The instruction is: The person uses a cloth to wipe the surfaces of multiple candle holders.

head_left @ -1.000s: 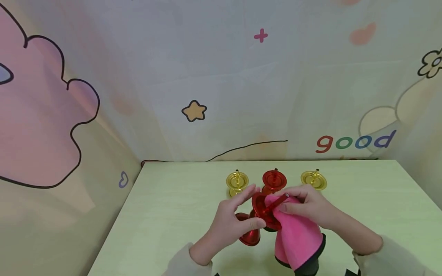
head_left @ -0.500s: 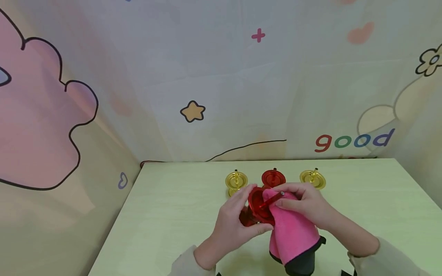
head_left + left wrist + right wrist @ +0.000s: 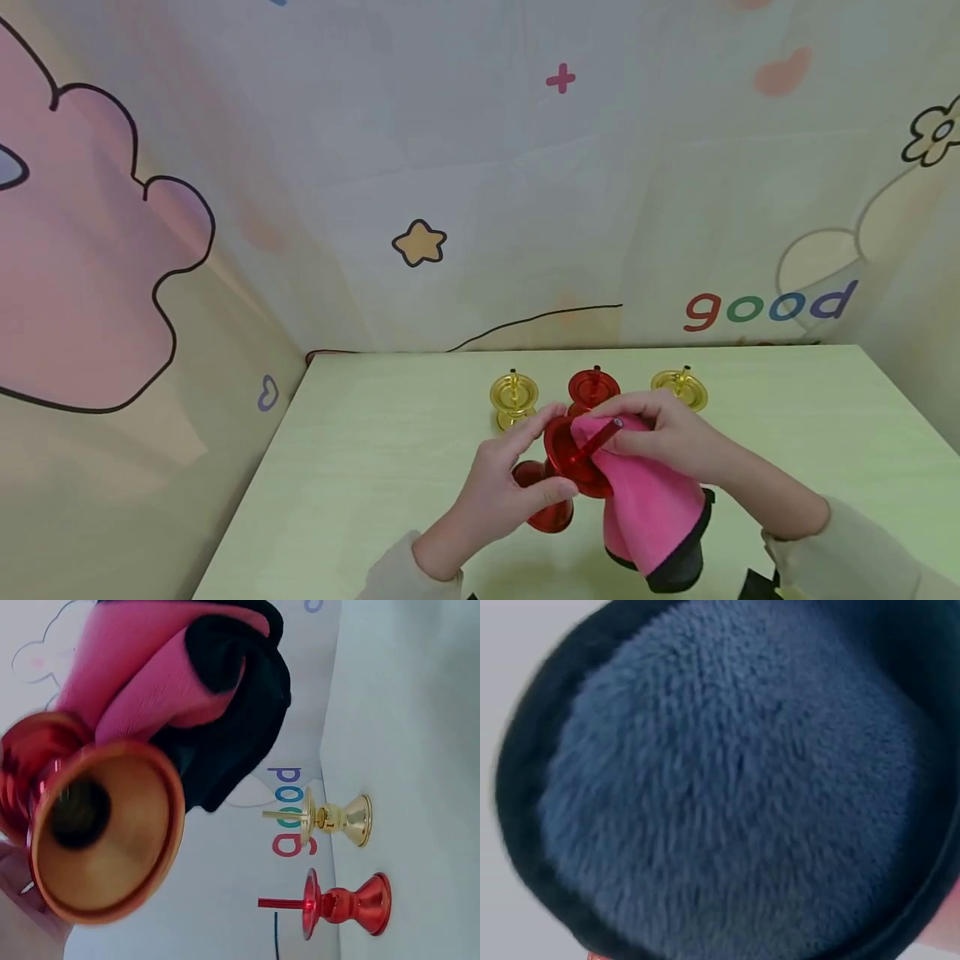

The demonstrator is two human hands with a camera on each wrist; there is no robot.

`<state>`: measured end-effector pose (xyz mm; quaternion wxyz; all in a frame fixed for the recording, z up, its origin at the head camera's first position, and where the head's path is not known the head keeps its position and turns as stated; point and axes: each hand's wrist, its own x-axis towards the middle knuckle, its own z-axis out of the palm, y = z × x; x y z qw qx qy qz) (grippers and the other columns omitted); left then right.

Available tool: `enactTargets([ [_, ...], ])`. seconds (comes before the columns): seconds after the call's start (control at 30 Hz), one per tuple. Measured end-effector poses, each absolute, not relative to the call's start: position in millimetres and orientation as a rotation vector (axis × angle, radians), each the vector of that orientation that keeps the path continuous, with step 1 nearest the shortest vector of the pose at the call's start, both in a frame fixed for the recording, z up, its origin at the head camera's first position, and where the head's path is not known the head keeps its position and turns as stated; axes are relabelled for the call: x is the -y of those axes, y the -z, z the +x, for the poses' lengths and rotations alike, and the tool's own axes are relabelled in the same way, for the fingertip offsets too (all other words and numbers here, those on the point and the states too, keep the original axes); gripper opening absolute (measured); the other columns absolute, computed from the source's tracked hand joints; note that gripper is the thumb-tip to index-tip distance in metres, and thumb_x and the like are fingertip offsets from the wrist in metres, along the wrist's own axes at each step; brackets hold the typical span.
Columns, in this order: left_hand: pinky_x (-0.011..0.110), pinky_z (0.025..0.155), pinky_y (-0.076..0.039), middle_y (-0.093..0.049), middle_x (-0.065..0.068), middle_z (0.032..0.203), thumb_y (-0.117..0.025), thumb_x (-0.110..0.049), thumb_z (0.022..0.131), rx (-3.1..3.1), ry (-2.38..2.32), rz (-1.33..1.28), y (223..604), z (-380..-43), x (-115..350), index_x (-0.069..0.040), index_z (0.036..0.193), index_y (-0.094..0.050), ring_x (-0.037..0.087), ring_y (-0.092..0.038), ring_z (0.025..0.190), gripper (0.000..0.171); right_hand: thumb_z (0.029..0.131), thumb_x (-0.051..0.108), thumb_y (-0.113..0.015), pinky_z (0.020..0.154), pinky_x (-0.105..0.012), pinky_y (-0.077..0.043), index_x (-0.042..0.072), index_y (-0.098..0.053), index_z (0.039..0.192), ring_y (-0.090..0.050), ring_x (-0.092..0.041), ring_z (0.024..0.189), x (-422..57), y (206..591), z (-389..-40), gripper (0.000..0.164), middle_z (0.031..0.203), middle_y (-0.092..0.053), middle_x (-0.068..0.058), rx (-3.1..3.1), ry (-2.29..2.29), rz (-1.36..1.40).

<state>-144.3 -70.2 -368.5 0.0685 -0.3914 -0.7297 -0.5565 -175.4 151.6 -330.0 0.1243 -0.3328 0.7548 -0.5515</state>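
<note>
A red metal candle holder (image 3: pixel 557 443) is held tilted above the table. My left hand (image 3: pixel 495 493) grips its dish, fingers at the far rim and thumb at the near side. Its flared base, hollow underneath, faces the left wrist camera. My right hand (image 3: pixel 670 439) pinches a pink cloth (image 3: pixel 651 515) against the inside of the dish, beside the upright rod (image 3: pixel 600 439). The cloth hangs down with its black edging and dark underside showing. In the right wrist view the grey-blue fleece (image 3: pixel 727 787) of the cloth hides the hand's work.
Toward the back of the pale table (image 3: pixel 360 467) stand a gold candle holder (image 3: pixel 514 392), a red candle holder (image 3: pixel 593 387) and another gold candle holder (image 3: pixel 681 388) in a row. A printed cloth backdrop (image 3: pixel 480 183) rises behind the table.
The held candle holder tips one way and back, its base swinging out of sight and then into view again. The cloth shifts slightly with the right hand; both hands keep their holds.
</note>
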Motion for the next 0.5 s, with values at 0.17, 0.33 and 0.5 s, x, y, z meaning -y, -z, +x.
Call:
enactTargets([
  [0.17, 0.021, 0.079, -0.050, -0.044, 0.010, 0.132, -0.060, -0.028, 0.082, 2.230, 1.439, -1.155, 368.0, -140.7, 68.0, -0.008, 0.140, -0.023, 0.014, -0.057, 0.101, 0.071, 0.084, 0.006, -0.055, 0.055, -0.033, -0.053, -0.004, -0.056, 0.110, -0.061, -0.016, 0.065, -148.6, 328.5, -171.5, 0.029, 0.094, -0.063, -0.006, -2.267, 1.673, -0.701],
  [0.33, 0.021, 0.087, -0.046, -0.045, 0.006, 0.132, -0.076, -0.031, 0.066, 2.275, 1.234, -1.023, 368.4, -140.1, 64.9, -0.007, 0.138, -0.028, 0.016, -0.047, 0.117, 0.090, 0.082, 0.010, -0.059, 0.057, -0.033, -0.053, -0.002, -0.057, 0.111, -0.061, -0.015, 0.068, -143.6, 327.2, -168.3, 0.031, 0.101, -0.060, -0.019, -2.327, 1.674, -0.571],
  [0.5, 0.016, 0.075, -0.050, -0.055, 0.005, 0.118, -0.080, -0.021, 0.063, 2.264, 1.412, -1.049, 365.1, -143.8, 67.7, -0.008, 0.130, -0.040, 0.012, -0.056, 0.103, 0.078, 0.083, 0.010, -0.058, 0.058, -0.031, -0.053, 0.000, -0.059, 0.110, -0.061, -0.013, 0.075, -143.0, 327.1, -166.4, 0.028, 0.101, -0.062, -0.016, -2.312, 1.624, -0.723],
])
